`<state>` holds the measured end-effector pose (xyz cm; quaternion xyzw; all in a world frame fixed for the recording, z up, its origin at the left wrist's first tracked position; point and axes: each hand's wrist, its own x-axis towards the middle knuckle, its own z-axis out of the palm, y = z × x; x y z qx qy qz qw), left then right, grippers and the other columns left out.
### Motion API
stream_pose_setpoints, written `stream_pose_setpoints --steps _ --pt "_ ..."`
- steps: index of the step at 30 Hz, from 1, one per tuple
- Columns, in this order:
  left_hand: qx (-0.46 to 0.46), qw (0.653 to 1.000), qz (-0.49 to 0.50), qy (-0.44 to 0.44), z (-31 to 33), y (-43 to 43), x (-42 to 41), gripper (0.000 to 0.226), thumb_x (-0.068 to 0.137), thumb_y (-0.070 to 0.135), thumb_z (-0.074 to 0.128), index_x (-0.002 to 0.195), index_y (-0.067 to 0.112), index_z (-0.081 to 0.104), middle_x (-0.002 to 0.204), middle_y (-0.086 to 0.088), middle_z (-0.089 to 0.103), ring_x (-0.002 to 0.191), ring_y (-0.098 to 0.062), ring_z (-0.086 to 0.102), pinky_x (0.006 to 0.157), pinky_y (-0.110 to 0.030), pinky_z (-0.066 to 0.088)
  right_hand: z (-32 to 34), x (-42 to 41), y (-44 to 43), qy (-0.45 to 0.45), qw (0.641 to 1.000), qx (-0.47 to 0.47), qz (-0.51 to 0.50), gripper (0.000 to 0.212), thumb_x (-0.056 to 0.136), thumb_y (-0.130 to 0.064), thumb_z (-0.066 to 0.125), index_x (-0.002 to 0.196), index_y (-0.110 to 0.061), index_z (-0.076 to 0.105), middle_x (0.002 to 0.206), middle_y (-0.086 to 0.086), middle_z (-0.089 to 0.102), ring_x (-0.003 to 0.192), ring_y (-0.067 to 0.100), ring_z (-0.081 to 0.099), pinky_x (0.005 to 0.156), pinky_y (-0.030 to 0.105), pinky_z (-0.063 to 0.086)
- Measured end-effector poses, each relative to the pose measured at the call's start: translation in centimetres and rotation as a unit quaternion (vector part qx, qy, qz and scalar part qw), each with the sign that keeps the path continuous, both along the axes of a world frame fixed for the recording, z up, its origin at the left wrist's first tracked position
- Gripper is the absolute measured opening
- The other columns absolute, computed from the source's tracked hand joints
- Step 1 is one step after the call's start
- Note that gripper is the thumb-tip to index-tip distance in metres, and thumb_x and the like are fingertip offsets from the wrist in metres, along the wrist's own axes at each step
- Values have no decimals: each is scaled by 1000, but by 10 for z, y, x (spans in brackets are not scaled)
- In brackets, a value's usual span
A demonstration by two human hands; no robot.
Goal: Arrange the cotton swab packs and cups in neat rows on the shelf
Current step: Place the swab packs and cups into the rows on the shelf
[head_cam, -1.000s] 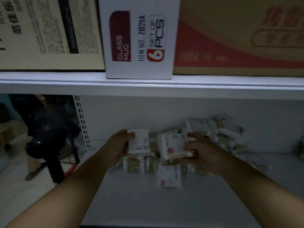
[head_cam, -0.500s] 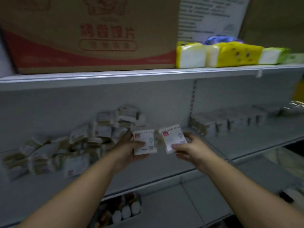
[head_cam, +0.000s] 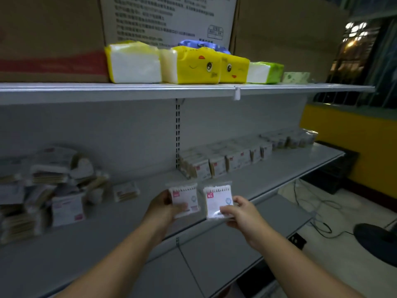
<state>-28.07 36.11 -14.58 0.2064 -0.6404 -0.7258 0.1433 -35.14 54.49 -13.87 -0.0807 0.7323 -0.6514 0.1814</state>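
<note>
1. Two bare forearms reach in from 6 o'clock toward a grey shelf (head_cam: 129, 224) in dim light.
2. The left hand (head_cam: 162, 206) grips the left pack (head_cam: 185, 197) of cotton swabs by its lower left edge, thumb across the front. The pack is upright, with the swab tips on top.
3. The right hand (head_cam: 241, 214) pinches the right pack (head_cam: 217, 200) at its lower right corner (thumb in front, fingers behind).
4. The two packs are held side by side, just apart, over the shelf's front part.
5. At 9 o'clock from the hands, a loose pile (head_cam: 55, 186) of packs lies jumbled on the shelf.
6. At 1 o'clock, a neat row (head_cam: 236, 157) of packs stands along the back.
7. At 12 o'clock, on the upper shelf (head_cam: 300, 88), are tissue packs (head_cam: 193, 65) (yellow and green) in front of cardboard boxes (head_cam: 49, 33).
</note>
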Motion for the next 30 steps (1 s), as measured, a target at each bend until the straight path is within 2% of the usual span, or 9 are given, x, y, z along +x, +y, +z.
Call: stream_pose_setpoints --steps 4,6,9,14,18,21,23,26,30 --pt "-55 997 56 -18 -16 16 -59 25 76 1 74 81 24 66 85 6 70 79 -11 66 73 -26 51 -18 -40 3 45 997 60 -26 18 83 -8 69 94 -17 57 93 3 67 80 16 63 68 30 52" --pt "-100 993 62 -25 -21 24 -90 20 76 6 75 85 22 67 89 3 70 79 -11 65 71 -24 50 -22 -64 6 62 993 76 -62 21 79 -9 72 89 -20 58 92 3 68 85 20 65 80 41 55" --pt "-119 989 85 -14 -25 27 -130 24 76 3 74 93 17 65 89 3 68 76 -9 63 64 -18 47 -21 -107 15 95 985 107 -94 21 75 -9 75 84 -21 59 89 0 68 83 18 65 78 36 54" --pt "-159 973 163 -27 -42 29 -172 31 78 6 73 102 18 57 102 0 62 95 -20 60 85 -31 49 -35 -162 18 172 959 218 -59 15 82 -16 64 80 -5 54 73 6 55 72 23 54 56 28 36" --pt "-274 942 194 -28 -59 31 -183 29 81 9 66 110 11 60 109 -4 57 98 -21 57 88 -35 50 -40 -198 5 241 920 305 42 12 90 -28 56 88 -17 56 84 1 60 81 23 57 58 27 36" --pt "-320 926 195 -42 -64 32 -186 32 85 9 59 115 20 59 112 -2 54 100 -16 55 91 -32 48 -41 -222 2 278 911 286 109 10 94 -36 52 100 -30 56 89 -10 58 86 16 58 67 24 38" --pt "-299 923 239 -41 -64 35 -186 36 85 10 59 119 21 56 115 1 55 103 -15 56 91 -33 48 -40 -235 0 296 902 279 145 4 95 -37 50 92 -34 52 84 -13 55 80 13 55 65 22 37" --pt "-292 917 262 -66 -60 41 -186 20 88 14 58 106 24 54 107 4 57 99 -14 56 81 -28 43 -45 -252 -7 352 869 296 182 19 95 -40 48 87 -23 53 75 -8 53 72 12 53 59 23 33" --pt "-316 902 278 -100 -57 43 -188 18 87 22 62 103 24 54 101 6 57 92 -13 55 73 -25 39 -52 -266 -14 329 897 240 173 32 92 -43 52 119 -26 55 109 -6 63 104 18 59 78 24 41"
